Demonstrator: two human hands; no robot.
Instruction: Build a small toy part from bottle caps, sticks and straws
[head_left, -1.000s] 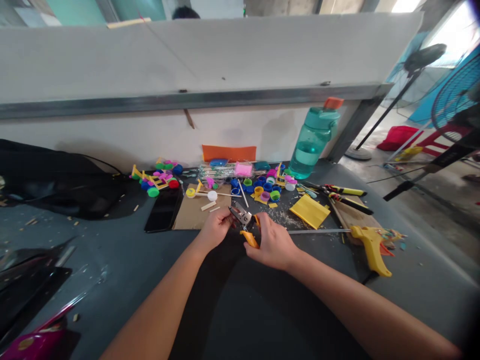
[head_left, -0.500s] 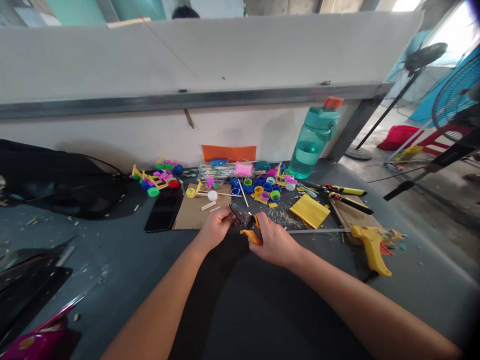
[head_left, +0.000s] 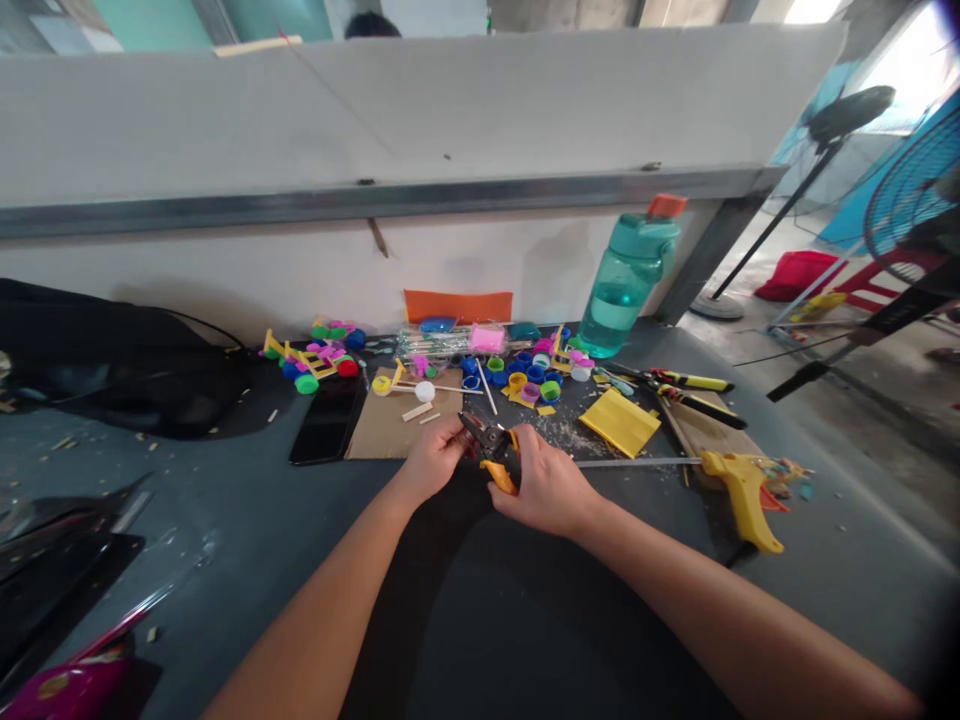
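My right hand (head_left: 546,482) is wrapped round the orange handles of dark-jawed pliers (head_left: 493,440). The jaws point up and left, to the fingertips of my left hand (head_left: 439,455). Those fingers are pinched together at the jaws on something small and dark reddish that I cannot make out. Behind the hands lies a piece of cardboard (head_left: 375,430) with short wooden sticks (head_left: 417,411) and a white bottle cap (head_left: 424,391) on it. Several coloured bottle caps (head_left: 517,381) sit just beyond the pliers.
A yellow glue gun (head_left: 739,495), yellow foam sheet (head_left: 621,421) and more pliers (head_left: 701,405) lie on the right. A teal bottle (head_left: 628,285) stands at the back. A black phone (head_left: 322,425) and black bag (head_left: 105,360) are on the left.
The pliers have tilted slightly and their orange handles show closer together or turned. The fingers of my right hand have shifted a little left; my left hand stays nearly in place.
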